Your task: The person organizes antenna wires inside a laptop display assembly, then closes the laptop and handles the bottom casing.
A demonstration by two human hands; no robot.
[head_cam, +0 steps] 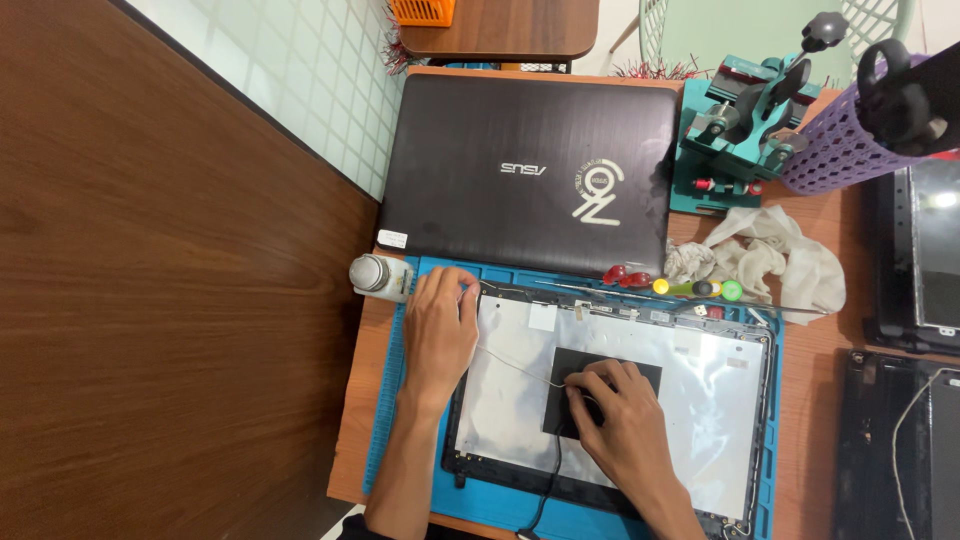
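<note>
An opened laptop lid shell [700, 390] with a silvery foil lining lies on a blue work mat [770, 470]. A black square patch [640, 372] sits in its middle. My left hand [440, 335] rests flat on the shell's upper left corner, fingers near the hinge edge. My right hand [615, 420] presses on the black patch, fingertips pinching a thin pale cable [510, 365] that runs across the foil toward the left hand. A black cable [548, 480] leaves the shell at the near edge.
A closed dark laptop [530, 170] lies beyond the mat. A small white bottle [378, 275] stands at the mat's left corner. Screwdrivers [690, 288], a crumpled white cloth [770, 262], a teal clamp jig [745, 125] and a purple perforated holder [835, 150] sit to the right. More laptop parts [915, 300] lie at far right.
</note>
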